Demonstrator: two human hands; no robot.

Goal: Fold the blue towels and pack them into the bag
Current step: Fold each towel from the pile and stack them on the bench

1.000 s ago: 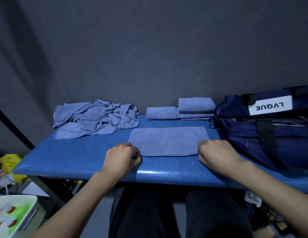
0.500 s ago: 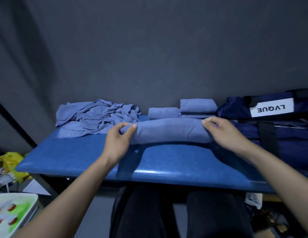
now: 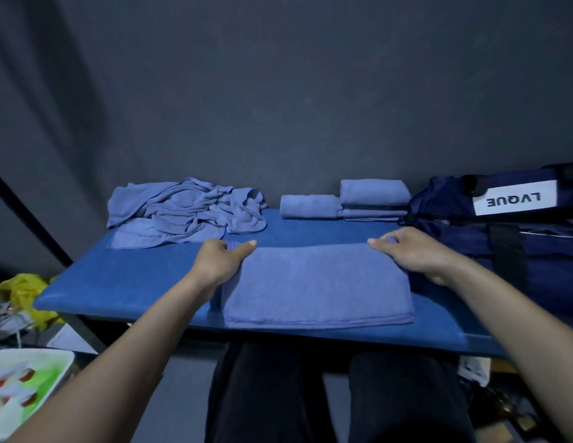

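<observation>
Here the half-folded towel (image 3: pixel 317 282) lies on the bench (image 3: pixel 144 282) near its front edge, left hand (image 3: pixel 222 259) and right hand (image 3: pixel 413 254) pinching its 2 far corners; uneven release could skew the layers, or slide it off.

towel (image 3: pixel 317 284) folded over, seemingly lying flat

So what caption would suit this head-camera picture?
Both hands, left and right, hold a folded blue towel's far corners beside the navy bag.
</observation>
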